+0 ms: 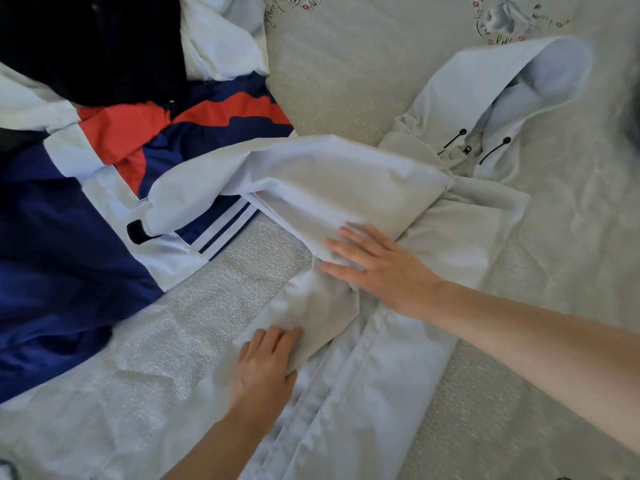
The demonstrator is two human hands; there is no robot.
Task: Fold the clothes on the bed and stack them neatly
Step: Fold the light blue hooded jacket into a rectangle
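Head view, looking down at the bed: we see a white hooded jacket laid lengthwise on the pale textured bedspread, which serves as our landmark. Its hood lies toward the far side of the bed, with two black drawcord ends at the collar below it. One sleeve is folded across the jacket's chest, reaching out to the left of the jacket body.

Our right hand lies flat on the jacket's middle, fingers straight and spread, pressing the folded cloth; it grips nothing. Our left hand rests nearer to us on the jacket's left edge, fingers laid fairly straight over a fold of white cloth; we see it pressing rather than pinching.

Left of the jacket, touching the folded sleeve, lies a heap of unfolded clothes: a navy, red and white garment with white stripes, and beyond it, at the far left, a black garment over more white cloth. Printed motifs mark the bedspread beyond the hood.
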